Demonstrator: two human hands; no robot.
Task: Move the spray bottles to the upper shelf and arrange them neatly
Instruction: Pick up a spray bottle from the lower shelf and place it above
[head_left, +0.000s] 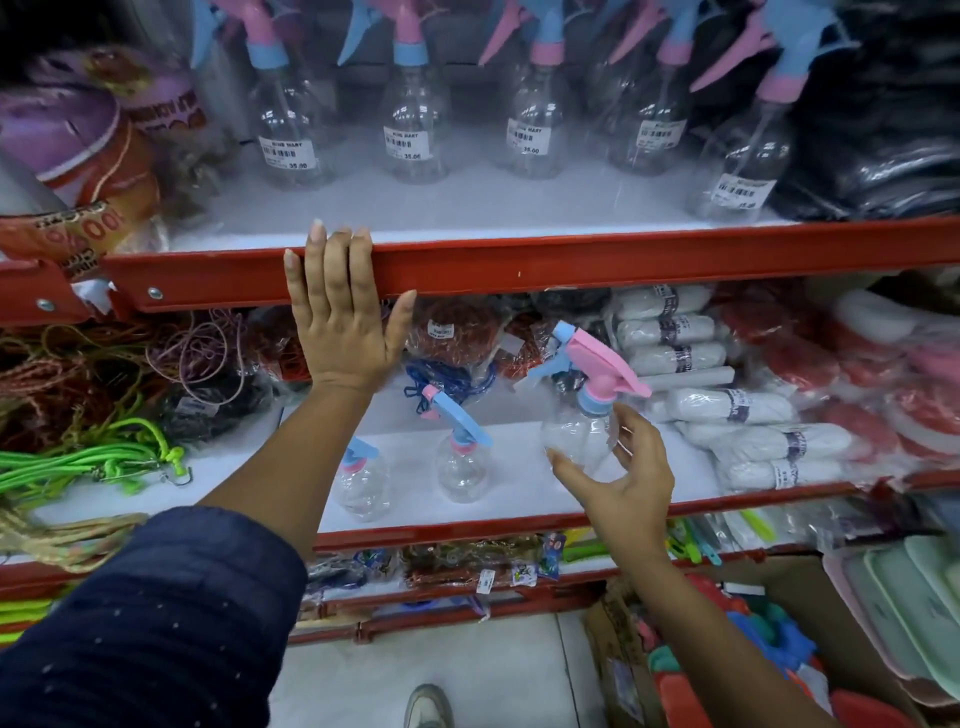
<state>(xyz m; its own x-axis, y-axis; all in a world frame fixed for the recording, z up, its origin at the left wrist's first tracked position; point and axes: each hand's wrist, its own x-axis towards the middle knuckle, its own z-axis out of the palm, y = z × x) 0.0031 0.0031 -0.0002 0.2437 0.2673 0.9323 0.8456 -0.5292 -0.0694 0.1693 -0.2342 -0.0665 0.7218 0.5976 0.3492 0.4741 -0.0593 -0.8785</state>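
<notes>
Several clear spray bottles (413, 132) with pink and blue trigger heads stand in a row on the upper shelf (571, 260). Three more stand on the lower shelf (519, 525): one (363, 486) partly behind my left forearm, one (460, 462) in the middle, and one with a pink trigger (576, 415) on the right. My right hand (623, 478) curls around that right bottle's body, fingers apart, seemingly just touching it. My left hand (345, 306) lies flat on the upper shelf's red front rail, holding nothing.
Cords and green ropes (104, 457) fill the lower shelf's left. White and red wrapped bundles (727, 405) crowd its right. Purple packs (78, 140) and black bags (883, 130) flank the upper row. A cardboard box (727, 649) of goods sits on the floor.
</notes>
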